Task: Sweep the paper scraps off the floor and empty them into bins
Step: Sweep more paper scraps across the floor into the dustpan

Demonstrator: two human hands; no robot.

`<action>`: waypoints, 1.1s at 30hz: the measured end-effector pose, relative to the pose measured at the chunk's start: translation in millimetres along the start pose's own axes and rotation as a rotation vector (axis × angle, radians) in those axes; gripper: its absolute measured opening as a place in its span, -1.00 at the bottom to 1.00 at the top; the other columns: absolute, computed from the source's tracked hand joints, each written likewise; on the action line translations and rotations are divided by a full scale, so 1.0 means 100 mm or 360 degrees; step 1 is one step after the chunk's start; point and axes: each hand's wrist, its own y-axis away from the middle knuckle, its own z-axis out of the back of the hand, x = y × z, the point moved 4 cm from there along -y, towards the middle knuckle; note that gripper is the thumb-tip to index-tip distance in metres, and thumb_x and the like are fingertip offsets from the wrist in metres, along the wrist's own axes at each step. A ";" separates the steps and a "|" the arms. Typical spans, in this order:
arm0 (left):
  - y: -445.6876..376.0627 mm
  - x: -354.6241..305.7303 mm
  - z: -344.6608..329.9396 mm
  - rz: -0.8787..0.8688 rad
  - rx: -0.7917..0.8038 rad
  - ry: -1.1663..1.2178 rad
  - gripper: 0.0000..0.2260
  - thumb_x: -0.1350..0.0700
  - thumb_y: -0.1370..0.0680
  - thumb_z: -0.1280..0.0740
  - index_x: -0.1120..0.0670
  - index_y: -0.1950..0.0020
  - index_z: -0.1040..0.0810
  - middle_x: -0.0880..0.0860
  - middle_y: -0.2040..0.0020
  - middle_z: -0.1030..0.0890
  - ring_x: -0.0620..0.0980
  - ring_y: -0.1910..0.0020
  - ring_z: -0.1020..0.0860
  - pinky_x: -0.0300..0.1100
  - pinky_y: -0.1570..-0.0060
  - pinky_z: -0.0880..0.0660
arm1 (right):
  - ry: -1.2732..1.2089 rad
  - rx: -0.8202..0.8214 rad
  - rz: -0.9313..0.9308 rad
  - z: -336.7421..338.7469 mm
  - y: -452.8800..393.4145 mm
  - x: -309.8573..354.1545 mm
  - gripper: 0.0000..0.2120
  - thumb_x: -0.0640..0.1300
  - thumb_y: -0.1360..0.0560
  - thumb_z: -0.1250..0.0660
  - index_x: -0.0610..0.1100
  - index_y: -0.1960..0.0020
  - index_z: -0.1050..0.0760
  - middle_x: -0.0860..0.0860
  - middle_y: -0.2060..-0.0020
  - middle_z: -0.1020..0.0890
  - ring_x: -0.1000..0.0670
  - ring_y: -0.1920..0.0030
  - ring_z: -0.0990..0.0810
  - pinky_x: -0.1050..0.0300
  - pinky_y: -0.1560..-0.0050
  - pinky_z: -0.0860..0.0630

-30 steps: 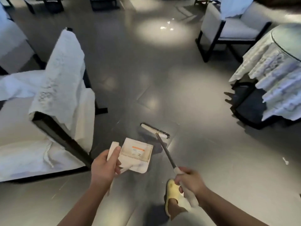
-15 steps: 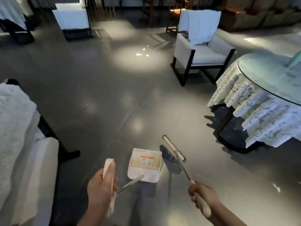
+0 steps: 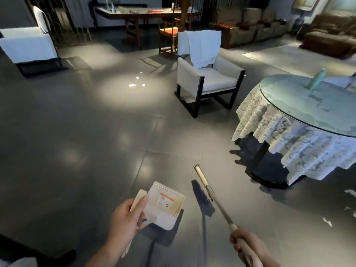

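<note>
A white armchair draped with cloth stands near a round, lace-covered glass table.

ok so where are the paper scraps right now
In the head view, some scraps lie far ahead in the bright patch of floor, left of the white armchair; more lie at the right edge, near the round table.

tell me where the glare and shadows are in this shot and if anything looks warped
Head view: a bright pool of light glares on the floor around a few scraps; the broom casts a dark shadow beside the dustpan; the room's far end is dim; the wide lens bends the round table near the right edge.
</note>
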 end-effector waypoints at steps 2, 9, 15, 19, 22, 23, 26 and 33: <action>-0.26 -0.10 -0.06 -0.0009 0.0071 0.0001 -0.64 0.07 -0.58 -0.38 0.24 0.34 -0.49 0.08 0.48 -0.47 0.00 0.57 -0.42 -0.24 0.58 -0.29 | -0.0061 0.0001 -0.0021 -0.04 -0.04 0.16 -0.95 -0.29 -0.24 -0.36 -0.25 0.30 -0.54 -0.21 0.43 -0.44 -0.03 0.60 -0.36 0.28 0.65 -0.29; -1.17 -0.38 -0.41 -0.0092 0.0118 0.0031 -0.64 0.07 -0.58 -0.38 0.24 0.35 -0.51 0.13 0.49 -0.50 0.02 0.55 -0.44 -0.22 0.49 -0.32 | -0.0184 -0.0146 0.0112 -0.16 -0.38 0.86 -0.95 -0.32 -0.28 -0.36 -0.23 0.27 -0.55 -0.18 0.44 -0.49 -0.02 0.61 -0.38 0.29 0.63 -0.29; -2.12 -0.65 -0.91 -0.0053 0.0045 0.0085 -0.66 0.04 -0.58 -0.40 0.29 0.25 -0.55 0.15 0.42 -0.54 0.05 0.52 -0.47 -0.25 0.53 -0.33 | -0.0111 -0.0278 0.0156 -0.01 -0.92 1.60 -0.90 -0.36 -0.34 -0.33 -0.26 0.34 -0.56 -0.20 0.47 -0.51 -0.05 0.59 -0.40 0.27 0.60 -0.31; -2.69 -0.86 -1.32 -0.0004 -0.0004 0.0157 -0.63 -0.02 -0.56 -0.41 0.27 0.26 -0.55 0.11 0.47 -0.53 0.03 0.53 -0.46 -0.24 0.48 -0.33 | -0.0035 -0.0309 0.0188 -0.03 -1.30 2.13 -0.92 -0.41 -0.31 -0.34 -0.40 0.32 -0.60 -0.25 0.49 -0.53 -0.08 0.53 -0.47 0.19 0.48 -0.40; -3.12 -1.04 -1.54 0.0055 -0.0098 0.0268 -0.61 -0.08 -0.55 -0.41 0.24 0.27 -0.55 0.15 0.44 -0.55 0.05 0.51 -0.47 -0.24 0.48 -0.35 | -0.0078 -0.0323 0.0249 -0.07 -1.59 2.53 -0.91 -0.48 -0.35 -0.30 -0.45 0.31 -0.56 -0.26 0.50 -0.50 -0.06 0.58 -0.42 0.23 0.53 -0.36; -3.24 -1.07 -1.59 0.0073 -0.0140 0.0292 -0.60 -0.09 -0.55 -0.40 0.23 0.25 -0.56 0.16 0.41 -0.55 0.07 0.50 -0.47 -0.21 0.48 -0.35 | -0.0050 -0.0332 0.0208 -0.11 -1.68 2.58 -0.93 -0.50 -0.36 -0.30 -0.44 0.27 -0.54 -0.25 0.50 -0.49 -0.05 0.61 -0.41 0.25 0.57 -0.35; -3.55 -1.10 -1.64 0.0114 -0.0182 0.0335 -0.60 -0.10 -0.55 -0.40 0.23 0.25 -0.55 0.16 0.40 -0.55 0.08 0.49 -0.46 -0.16 0.46 -0.37 | -0.0009 -0.0420 0.0151 -0.30 -1.91 2.71 -0.79 -0.45 -0.24 -0.41 -0.42 0.13 -0.52 -0.29 0.37 -0.58 -0.14 0.46 -0.56 0.17 0.45 -0.45; -4.58 -1.29 -1.72 0.0050 0.0039 0.0267 -0.62 -0.04 -0.56 -0.39 0.22 0.30 -0.53 0.16 0.42 -0.53 0.06 0.49 -0.45 -0.18 0.45 -0.36 | 0.0249 -0.0432 0.0058 -0.80 -2.43 3.29 -0.89 -0.35 -0.25 -0.43 -0.28 0.45 -0.63 -0.17 0.46 -0.62 -0.14 0.27 -0.66 0.16 0.23 -0.49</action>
